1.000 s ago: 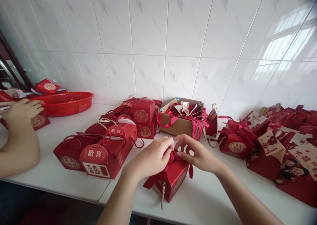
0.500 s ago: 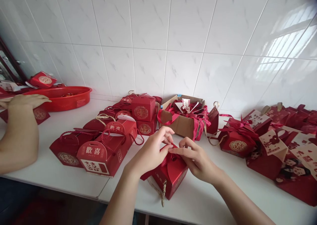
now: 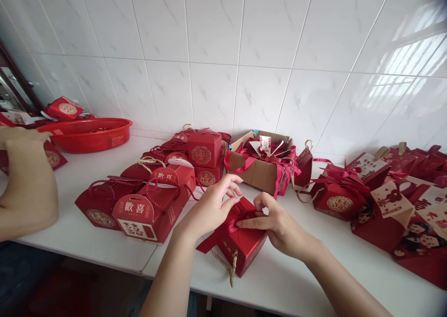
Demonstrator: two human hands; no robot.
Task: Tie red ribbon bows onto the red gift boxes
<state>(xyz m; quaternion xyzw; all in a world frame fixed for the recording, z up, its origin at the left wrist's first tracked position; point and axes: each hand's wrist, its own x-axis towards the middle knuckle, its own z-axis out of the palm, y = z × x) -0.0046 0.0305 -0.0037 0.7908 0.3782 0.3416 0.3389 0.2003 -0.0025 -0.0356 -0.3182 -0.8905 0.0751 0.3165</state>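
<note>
A small red gift box (image 3: 246,247) stands near the table's front edge, with a twisted beige cord (image 3: 233,266) hanging at its front left. Red ribbon (image 3: 233,221) lies across its top, one tail hanging out to the left. My left hand (image 3: 213,205) is at the box's upper left, thumb and fingers closed at the ribbon. My right hand (image 3: 279,224) reaches in from the right, its index finger stretched over the ribbon's knot and its other fingers curled on the ribbon. The fingers partly cover the knot.
Finished-looking red boxes (image 3: 150,214) stand left of centre. Behind is a cardboard box (image 3: 254,172) of ribbons. More red boxes (image 3: 338,200) crowd the right. At far left are a red basin (image 3: 94,140) and another person's arm (image 3: 31,186).
My hands have shifted slightly apart over the box, and more of the ribbon on its top now shows. The other person's hand at far left has drawn back leftward.
</note>
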